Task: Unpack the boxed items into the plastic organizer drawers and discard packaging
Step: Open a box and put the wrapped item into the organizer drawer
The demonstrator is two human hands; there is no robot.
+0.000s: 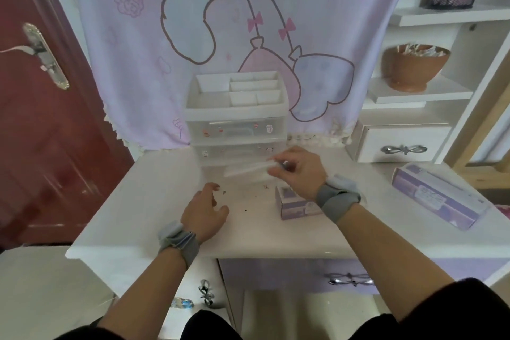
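Observation:
A clear plastic organizer (234, 130) with two drawers and a divided white top tray stands at the back middle of the white desk (154, 196). Its lower drawer is pulled out a little. My right hand (296, 174) pinches a long clear plastic-wrapped item (248, 170) just in front of that drawer. A small purple box (295, 203) sits on the desk under my right wrist. A longer purple box (438, 196) lies at the right. My left hand (205, 210) hovers over the desk with loosely curled fingers, holding nothing.
Small dark crumbs (245, 196) dot the desk between my hands. A white shelf unit with a small drawer (400, 143) stands at the right, holding a brown bowl (414, 66) of cotton swabs. A red door (41, 91) is at the left.

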